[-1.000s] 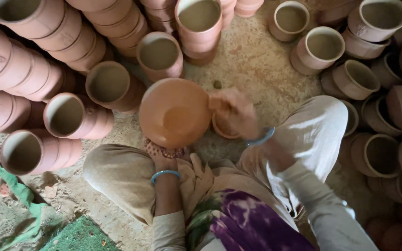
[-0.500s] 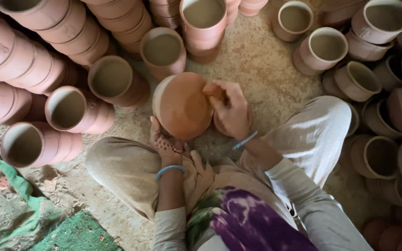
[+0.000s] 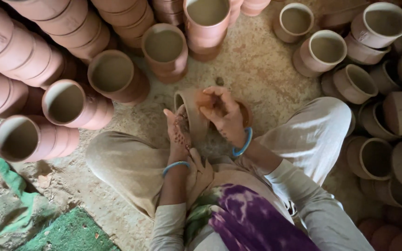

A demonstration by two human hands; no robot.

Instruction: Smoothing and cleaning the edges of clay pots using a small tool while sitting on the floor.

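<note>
The stacks of clay pots (image 3: pixel 47 56) to the left of the hands ran out of the top and left edges, so their full height could not be told; the loose pots (image 3: pixel 350 83) to the right of the hands were likewise cut off at the right edge; a green cloth (image 3: pixel 10 186) lay well below and left of the left hand, partly out of view. The pot (image 3: pixel 192 111) being worked sat tilted on its side between the two hands, its lower half hidden behind them; a small dish under the right hand was mostly covered and hard to make out. The left hand (image 3: pixel 178 135) stood upright, fingers together, pressed flat against the pot's left wall; the right hand (image 3: pixel 224 116) curled loosely over the pot's rim, fingers bent and gripping its edge; a blue bangle (image 3: pixel 244 144) ringed the right wrist.
</note>
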